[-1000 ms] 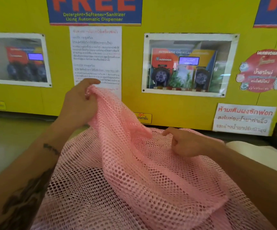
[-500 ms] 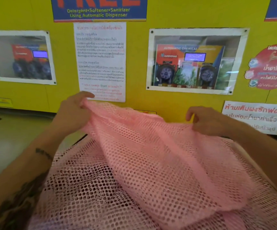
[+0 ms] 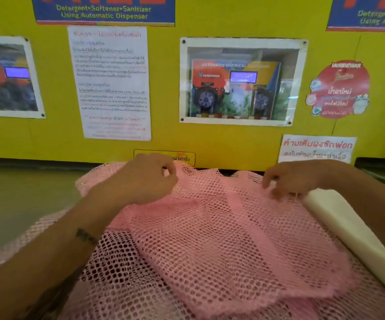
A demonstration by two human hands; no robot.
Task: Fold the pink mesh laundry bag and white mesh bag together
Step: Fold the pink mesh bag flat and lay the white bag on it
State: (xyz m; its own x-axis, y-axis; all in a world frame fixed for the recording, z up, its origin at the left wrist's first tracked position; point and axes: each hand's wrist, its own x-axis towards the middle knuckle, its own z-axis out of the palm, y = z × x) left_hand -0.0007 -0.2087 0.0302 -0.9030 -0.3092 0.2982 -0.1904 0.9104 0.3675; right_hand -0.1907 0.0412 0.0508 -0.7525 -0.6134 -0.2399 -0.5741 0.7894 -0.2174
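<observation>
The pink mesh laundry bag (image 3: 221, 227) lies spread over the surface in front of me, with one layer folded away from me over the rest. My left hand (image 3: 145, 179) is at the bag's far left edge, fingers curled and pinching the mesh. At the far right edge, my right hand (image 3: 288, 181) has its fingertips down on the mesh, gripping it. A smooth white folded piece (image 3: 348, 229) lies along the right side of the pink bag; I cannot tell whether it is the white mesh bag.
Straight ahead, close behind the bag, a yellow wall panel (image 3: 233, 144) carries paper notices and windowed dispenser units. A grey floor (image 3: 25, 199) shows at the left. Dark material shows through the mesh holes at the lower left.
Both hands carried the lifted pink layer away from me and lowered it onto the rest of the bag. The right hand moved to the far right edge. The flap now lies flat.
</observation>
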